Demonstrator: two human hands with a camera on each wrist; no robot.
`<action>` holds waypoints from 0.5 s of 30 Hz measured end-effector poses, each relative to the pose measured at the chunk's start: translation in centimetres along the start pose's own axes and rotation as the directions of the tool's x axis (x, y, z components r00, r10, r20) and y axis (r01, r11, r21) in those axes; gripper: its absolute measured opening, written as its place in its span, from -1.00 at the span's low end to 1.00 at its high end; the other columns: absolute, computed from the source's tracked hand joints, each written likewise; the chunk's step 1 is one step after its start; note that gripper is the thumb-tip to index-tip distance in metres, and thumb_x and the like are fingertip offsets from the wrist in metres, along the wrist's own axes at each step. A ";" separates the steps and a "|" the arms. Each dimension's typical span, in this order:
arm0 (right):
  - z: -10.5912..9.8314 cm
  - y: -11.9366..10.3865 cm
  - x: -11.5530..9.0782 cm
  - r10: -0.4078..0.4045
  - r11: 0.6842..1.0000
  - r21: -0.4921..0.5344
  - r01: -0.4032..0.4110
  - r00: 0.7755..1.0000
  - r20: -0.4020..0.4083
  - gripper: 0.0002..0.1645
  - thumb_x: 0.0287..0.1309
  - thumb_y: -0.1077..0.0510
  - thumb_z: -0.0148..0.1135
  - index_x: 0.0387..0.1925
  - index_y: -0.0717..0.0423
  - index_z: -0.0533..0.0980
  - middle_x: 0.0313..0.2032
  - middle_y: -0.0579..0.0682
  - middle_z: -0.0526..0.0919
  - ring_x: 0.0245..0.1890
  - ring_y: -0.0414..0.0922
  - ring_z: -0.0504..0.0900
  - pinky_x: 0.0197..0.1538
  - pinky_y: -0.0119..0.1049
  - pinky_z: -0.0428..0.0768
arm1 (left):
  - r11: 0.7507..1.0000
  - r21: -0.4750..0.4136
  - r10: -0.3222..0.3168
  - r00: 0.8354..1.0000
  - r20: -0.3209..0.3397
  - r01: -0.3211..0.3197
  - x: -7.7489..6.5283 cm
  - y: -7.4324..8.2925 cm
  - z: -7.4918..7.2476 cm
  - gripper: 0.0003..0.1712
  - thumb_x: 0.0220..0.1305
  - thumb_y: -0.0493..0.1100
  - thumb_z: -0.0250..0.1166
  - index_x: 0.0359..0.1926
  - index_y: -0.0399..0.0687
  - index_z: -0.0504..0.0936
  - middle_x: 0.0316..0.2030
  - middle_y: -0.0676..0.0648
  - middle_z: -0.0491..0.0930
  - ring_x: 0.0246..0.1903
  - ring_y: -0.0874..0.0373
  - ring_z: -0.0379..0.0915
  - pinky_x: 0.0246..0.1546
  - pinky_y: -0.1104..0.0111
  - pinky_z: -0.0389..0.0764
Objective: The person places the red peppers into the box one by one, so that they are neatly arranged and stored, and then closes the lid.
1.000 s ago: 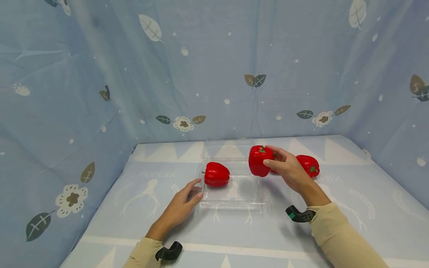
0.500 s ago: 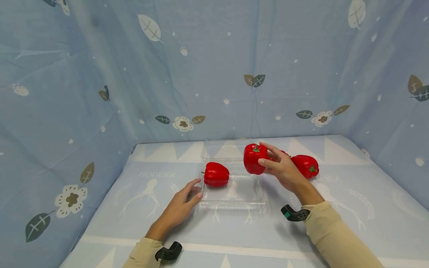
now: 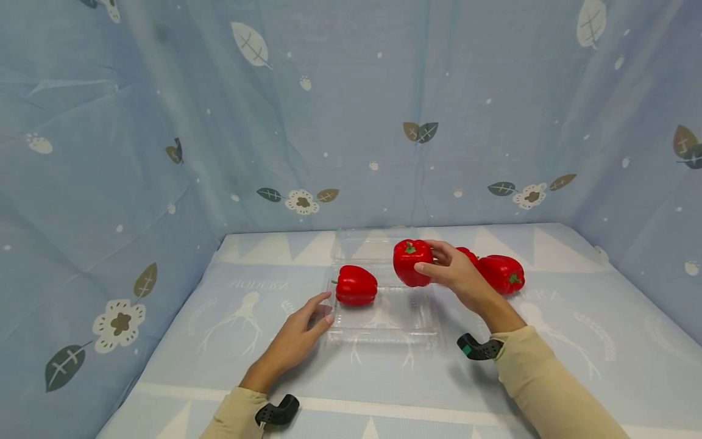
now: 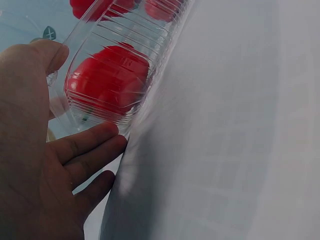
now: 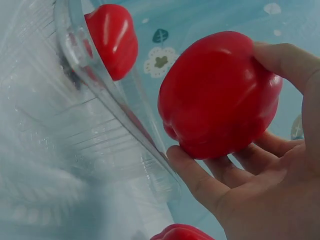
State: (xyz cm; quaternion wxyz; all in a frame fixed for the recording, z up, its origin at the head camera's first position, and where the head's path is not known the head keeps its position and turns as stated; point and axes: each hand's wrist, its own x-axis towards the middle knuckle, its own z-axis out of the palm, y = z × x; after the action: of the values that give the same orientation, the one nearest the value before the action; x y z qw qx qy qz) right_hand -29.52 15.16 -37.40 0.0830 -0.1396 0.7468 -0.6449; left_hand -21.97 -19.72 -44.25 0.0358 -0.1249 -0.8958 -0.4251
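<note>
A red bell pepper with a green stem is held upright in my right hand, thumb on one side and fingers on the other. It hangs over the right part of a clear plastic container. In the right wrist view, the held pepper is beside the container's rim. Another red bell pepper lies on its side in the container's left half. At the container's left end, my left hand rests with loosely extended fingers touching its wall; the thumb lies by the rim.
To the right of the container, two more red bell peppers lie on the cloth: a whole pepper and one partly hidden pepper behind my right hand. The container's clear lid lies open toward the back curtain.
My right hand has carried its bell pepper a short way left, further over the container. More of the partly hidden pepper shows behind it. My left hand has stayed in place.
</note>
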 end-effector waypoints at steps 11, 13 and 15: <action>0.3 0.0 0.3 0.014 0.996 -0.084 -0.015 1.000 -0.007 0.03 0.11 -0.11 0.48 0.50 -0.02 0.18 0.37 0.17 0.32 0.37 0.18 0.28 0.26 0.26 0.38 | 1.000 -0.006 0.001 1.000 0.002 -0.001 0.0 0.0 0.0 -0.36 0.46 0.06 0.21 0.48 0.17 0.30 0.11 -0.02 0.61 0.22 0.00 0.45 0.32 -0.07 0.29; 0.3 0.0 0.3 0.018 0.996 -0.090 -0.019 1.000 -0.007 0.03 0.11 -0.11 0.48 0.51 -0.03 0.17 0.37 0.18 0.33 0.37 0.18 0.28 0.26 0.25 0.38 | 1.000 -0.007 0.001 1.000 0.003 -0.001 -0.1 -0.1 0.0 -0.36 0.46 0.06 0.21 0.48 0.18 0.30 0.11 -0.02 0.61 0.22 0.00 0.45 0.32 -0.07 0.29; 0.3 0.0 0.3 0.019 0.995 -0.100 -0.019 1.000 -0.006 0.03 0.11 -0.11 0.48 0.51 -0.03 0.17 0.37 0.18 0.33 0.37 0.18 0.28 0.26 0.25 0.39 | 1.000 -0.006 0.003 1.000 0.003 -0.003 0.0 -0.1 0.0 -0.36 0.46 0.06 0.21 0.48 0.18 0.30 0.11 -0.02 0.61 0.21 0.01 0.45 0.31 -0.07 0.29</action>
State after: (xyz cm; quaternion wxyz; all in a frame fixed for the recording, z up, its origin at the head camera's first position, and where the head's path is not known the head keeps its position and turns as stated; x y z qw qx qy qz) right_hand -29.74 14.79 -37.40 0.0800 -0.1347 0.7799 -0.6060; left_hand -21.97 -19.80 -44.33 0.0349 -0.1269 -0.8943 -0.4277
